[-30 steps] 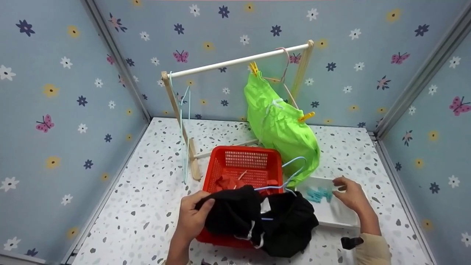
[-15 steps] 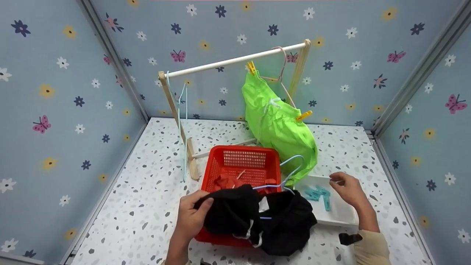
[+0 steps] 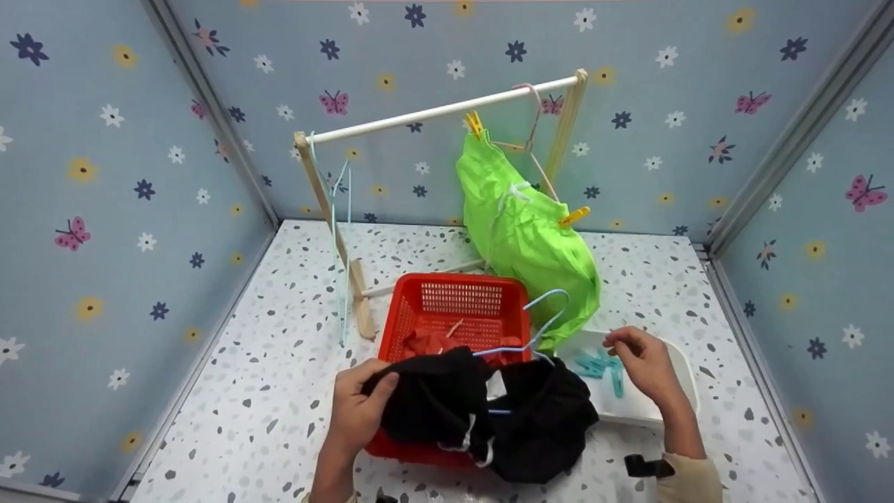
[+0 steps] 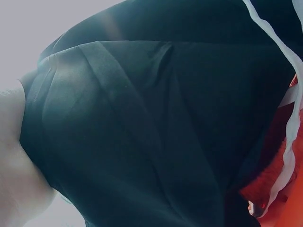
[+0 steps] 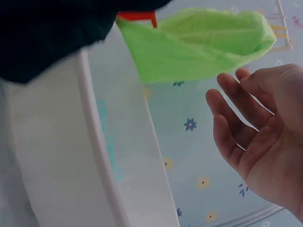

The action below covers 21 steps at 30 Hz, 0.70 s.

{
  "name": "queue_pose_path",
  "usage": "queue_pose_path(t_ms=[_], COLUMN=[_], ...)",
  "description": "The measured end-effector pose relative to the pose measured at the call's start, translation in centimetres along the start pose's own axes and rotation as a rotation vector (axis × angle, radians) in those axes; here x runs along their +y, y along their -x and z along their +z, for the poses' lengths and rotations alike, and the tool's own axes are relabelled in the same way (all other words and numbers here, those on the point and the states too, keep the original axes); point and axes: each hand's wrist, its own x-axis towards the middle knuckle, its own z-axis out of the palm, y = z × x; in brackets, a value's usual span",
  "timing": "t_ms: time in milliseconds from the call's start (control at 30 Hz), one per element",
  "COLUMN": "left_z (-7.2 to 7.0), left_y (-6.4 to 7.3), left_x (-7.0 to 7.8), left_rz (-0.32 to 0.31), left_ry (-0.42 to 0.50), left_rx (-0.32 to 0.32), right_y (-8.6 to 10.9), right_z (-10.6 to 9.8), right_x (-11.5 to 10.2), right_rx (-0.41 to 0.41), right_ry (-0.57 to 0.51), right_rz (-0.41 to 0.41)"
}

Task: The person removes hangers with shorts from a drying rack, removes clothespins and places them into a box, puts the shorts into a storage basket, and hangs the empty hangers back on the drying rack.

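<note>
The black garment (image 3: 538, 433) is at bottom centre of the frame, above the red basket (image 3: 461, 279) and partly around the blue hanger (image 3: 533, 345). The left hand (image 3: 357, 405) clamps the garment's left edge between thumb and fingers. The right hand (image 3: 646, 367) holds nothing; its fingers are loosely bent and apart, above the white tray (image 3: 639, 405) at lower right, near the teal clothespins (image 3: 592, 365).

Risk 1: garment drop. No clothespin is visible on the black garment. If the left-hand grip loosens, the cloth may slide off the hanger into the basket.

Risk 2: snagging. The hanger hook stands just in front of the green garment (image 3: 531, 237) in the view; a lift may catch that fabric. The white drawstring (image 3: 466, 436) hangs loose and may catch on the basket rim.

Risk 3: slippage on the rack. The pink hanger (image 3: 545, 178) is tilted; a knock may shift it along the bar (image 3: 419, 114).

Markings: a white label (image 3: 496, 385) shows inside the black garment at centre. Any print on it is too small to read. No brand or other writing is legible.
</note>
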Motion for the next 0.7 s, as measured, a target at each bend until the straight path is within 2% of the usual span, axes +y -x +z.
queue_pose_path(t_ms=[100,167,333,500,633,700], left_z=[-0.1,-0.1,-0.1,-0.2,-0.7,-1.1], left_y=[0.1,0.2,0.4,0.9,1.6,1.9], left_x=[0.0,0.0,0.1,-0.3,-1.7,-2.3], left_rz=[0.002,-0.003,-0.013,-0.033,-0.062,-0.111], left_ry=[-0.007,-0.013,-0.009,-0.002,-0.001,-0.035], left_rx=[0.008,0.012,0.024,0.029,0.011,-0.001], right_y=[1.2,1.8,2.7,3.8,4.2,4.3], right_z=[1.0,1.6,3.5,5.1,5.8,6.0], right_x=[-2.5,-3.2,-1.8,-2.2,-4.0,-5.0], right_rx=[-0.04,-0.055,-0.111,-0.207,-0.182,-0.138], right_ry=[-0.071,-0.104,-0.124,-0.082,-0.119,-0.159], right_rz=[-0.009,-0.015,-0.06,-0.134,-0.127,-0.127])
